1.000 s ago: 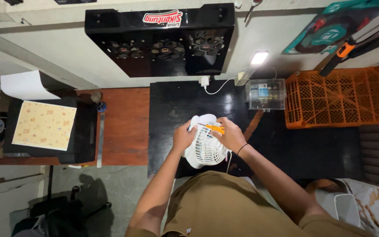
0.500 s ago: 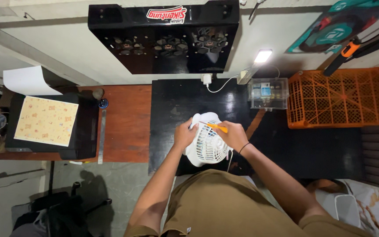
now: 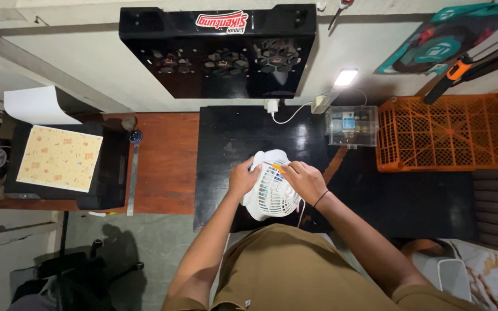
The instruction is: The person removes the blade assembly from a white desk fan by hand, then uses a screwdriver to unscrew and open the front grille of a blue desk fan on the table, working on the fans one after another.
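**Small white fan held on black mat by both hands**

While the small white fan lies on the black mat at the near edge of the table, just in front of the person's body, it is gripped from both sides. The left hand is wrapped around the fan's left rim, its fingers curled together against the housing. The right hand is set on the upper right of the grille, and a thin orange tool is pinched between its fingertips, the tip laid across the top of the grille. A dark band is worn on the right wrist.

To the right of the fan, an orange plastic crate is seen on the mat, and a clear plastic box is placed just beside it on the left. A white plug and cable are seen behind the fan, near a lit lamp. A black perforated panel is mounted on the wall above. Well apart to the left, on the brown wooden surface, a black machine is topped by a patterned yellow sheet.
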A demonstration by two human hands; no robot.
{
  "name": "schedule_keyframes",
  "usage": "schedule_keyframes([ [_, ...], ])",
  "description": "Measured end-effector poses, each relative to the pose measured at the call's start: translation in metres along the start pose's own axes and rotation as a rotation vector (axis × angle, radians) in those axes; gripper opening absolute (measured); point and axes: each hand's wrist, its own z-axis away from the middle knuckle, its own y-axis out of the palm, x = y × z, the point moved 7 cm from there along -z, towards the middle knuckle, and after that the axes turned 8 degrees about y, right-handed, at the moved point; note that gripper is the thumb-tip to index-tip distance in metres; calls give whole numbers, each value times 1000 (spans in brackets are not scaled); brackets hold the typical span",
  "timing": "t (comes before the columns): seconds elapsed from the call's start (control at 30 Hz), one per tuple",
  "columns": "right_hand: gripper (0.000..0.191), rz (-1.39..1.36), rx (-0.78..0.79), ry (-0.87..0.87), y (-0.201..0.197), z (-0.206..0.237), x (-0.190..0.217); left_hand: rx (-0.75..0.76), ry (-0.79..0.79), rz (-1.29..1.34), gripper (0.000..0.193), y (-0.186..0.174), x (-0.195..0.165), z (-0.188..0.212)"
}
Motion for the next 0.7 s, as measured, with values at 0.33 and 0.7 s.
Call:
schedule_keyframes([
  [0.33, 31, -386, 237, 726, 50, 12, -66, -3, -22, -12, 46, 0, 2, 1],
  [0.7, 24, -68, 107, 137, 11, 7, -20, 17, -77, -9, 46, 2, 3, 3],
])
